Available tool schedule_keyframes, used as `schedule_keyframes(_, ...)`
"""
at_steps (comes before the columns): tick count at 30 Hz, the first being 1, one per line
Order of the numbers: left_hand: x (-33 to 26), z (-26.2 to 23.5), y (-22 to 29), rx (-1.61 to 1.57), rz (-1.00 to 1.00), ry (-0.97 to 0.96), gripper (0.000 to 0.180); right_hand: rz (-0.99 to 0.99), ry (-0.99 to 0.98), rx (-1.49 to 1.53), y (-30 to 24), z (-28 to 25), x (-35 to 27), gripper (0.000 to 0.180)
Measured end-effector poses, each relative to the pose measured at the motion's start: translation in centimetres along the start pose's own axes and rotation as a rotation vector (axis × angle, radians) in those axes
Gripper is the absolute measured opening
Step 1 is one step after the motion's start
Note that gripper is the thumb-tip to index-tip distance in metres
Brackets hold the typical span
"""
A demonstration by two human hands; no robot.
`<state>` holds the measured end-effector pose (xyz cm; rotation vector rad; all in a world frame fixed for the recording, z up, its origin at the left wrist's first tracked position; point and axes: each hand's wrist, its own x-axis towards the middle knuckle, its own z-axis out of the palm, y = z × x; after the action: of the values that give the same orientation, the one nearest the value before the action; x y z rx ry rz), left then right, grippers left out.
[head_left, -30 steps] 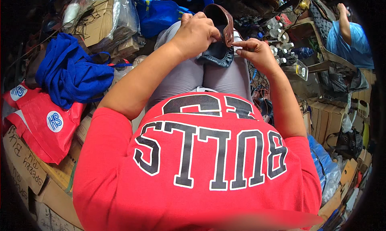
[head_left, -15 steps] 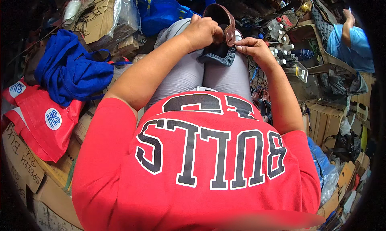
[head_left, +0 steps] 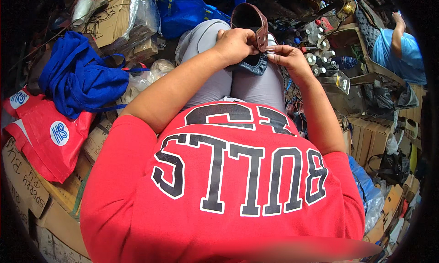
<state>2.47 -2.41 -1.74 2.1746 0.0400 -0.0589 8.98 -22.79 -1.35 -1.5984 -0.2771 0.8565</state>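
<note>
Cardboard boxes (head_left: 27, 190) | blue bag (head_left: 80, 80) | brown shoe (head_left: 251, 23) on lap

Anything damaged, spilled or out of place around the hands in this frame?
Nothing spilled or visibly damaged. The left hand and right hand hold a brown shoe over the lap. The surroundings are cluttered: cardboard, a blue bag and bottles lie jumbled.

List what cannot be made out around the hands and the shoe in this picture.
- Head view: the toe of the brown shoe is hidden behind the left hand.
- Head view: what the right hand pinches at the strap is too small to tell.
- Head view: the dark piece on the lap is half covered by both hands.
- Head view: the small bottles beyond are too small to identify.
</note>
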Motion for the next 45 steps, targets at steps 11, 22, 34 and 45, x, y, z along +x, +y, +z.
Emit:
schedule_keyframes(11,0.1,0.0,-0.4,-0.017,0.009,-0.039,0.024,0.012,-0.022,-0.399,-2.3,0.9,1.3,0.015)
schedule_keyframes(22,-0.4,-3.0,-0.4,0.386,0.227,-0.085,0.016,0.029,-0.141,-0.154,-2.5,-1.9,1.0,0.013)
schedule_keyframes(34,-0.2,-0.7,0.3,0.158,0.097,-0.181,0.017,-0.062,-0.044,-0.418,-1.7,-2.2,-2.3,0.014)
schedule_keyframes(45,-0.1,-0.1,-1.1,0.243,0.123,-0.155,0.025,-0.597,0.373,-1.156,-5.7,-3.1,0.9,0.016)
